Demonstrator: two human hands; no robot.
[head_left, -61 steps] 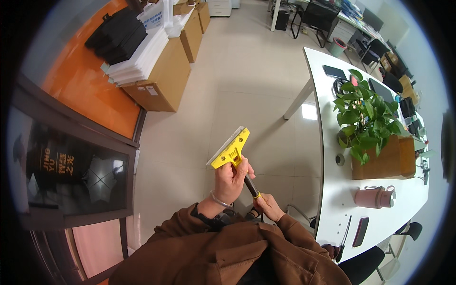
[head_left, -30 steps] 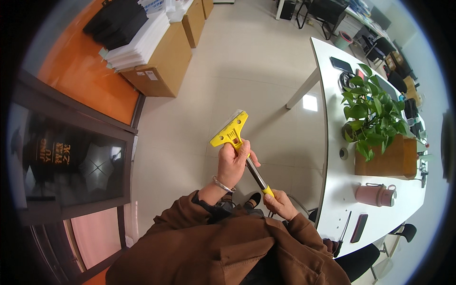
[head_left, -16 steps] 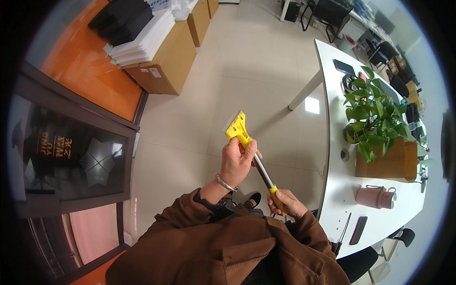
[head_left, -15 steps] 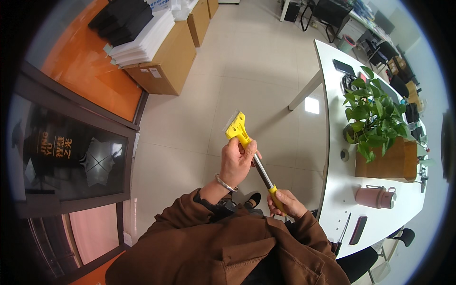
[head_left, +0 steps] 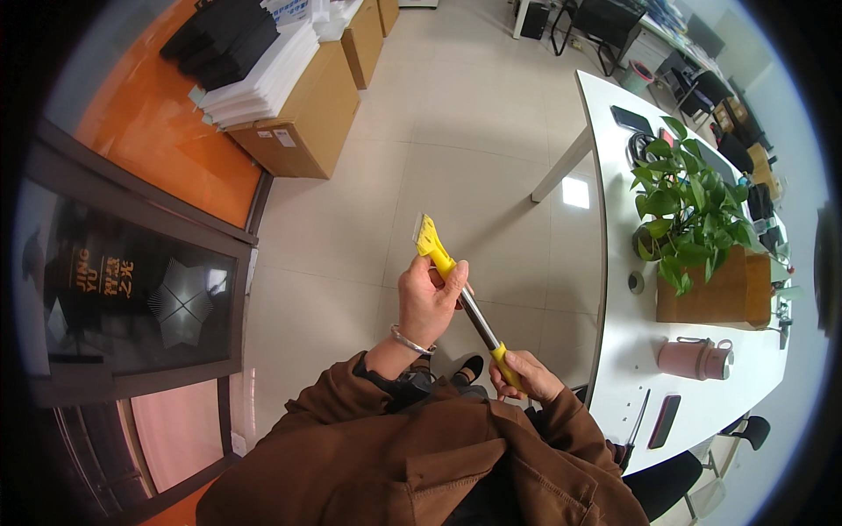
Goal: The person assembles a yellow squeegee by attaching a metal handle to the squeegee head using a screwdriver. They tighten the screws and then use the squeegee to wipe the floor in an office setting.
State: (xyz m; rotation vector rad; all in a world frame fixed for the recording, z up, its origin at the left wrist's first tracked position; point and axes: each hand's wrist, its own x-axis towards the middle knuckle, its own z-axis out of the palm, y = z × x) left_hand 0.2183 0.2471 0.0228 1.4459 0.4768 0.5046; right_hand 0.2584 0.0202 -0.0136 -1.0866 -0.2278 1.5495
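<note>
A long-handled scraper (head_left: 474, 309) with a yellow head, a silver metal shaft and a yellow grip slants across the middle of the view, above the floor. My left hand (head_left: 426, 296), with a silver bangle at its wrist, is closed round the shaft just below the head. The scraper's blade edge points up and to the left and looks narrow from this angle. Around the yellow grip at the lower end, my right hand (head_left: 530, 374) is closed, its thumb along the top. Both arms wear brown sleeves.
At right stands a white table (head_left: 614, 289) bearing a leafy plant (head_left: 688, 210), a wooden box (head_left: 715, 294), a pink bottle (head_left: 695, 359), a phone (head_left: 664, 422) and a screwdriver (head_left: 638, 416). Cardboard boxes (head_left: 307, 114) line the upper left. A dark framed glass panel (head_left: 132, 280) is at left.
The scraper has turned about its shaft, so its head now shows narrower and more edge-on. My left hand has rotated with it and shifted slightly left and down; my right hand keeps its grip.
</note>
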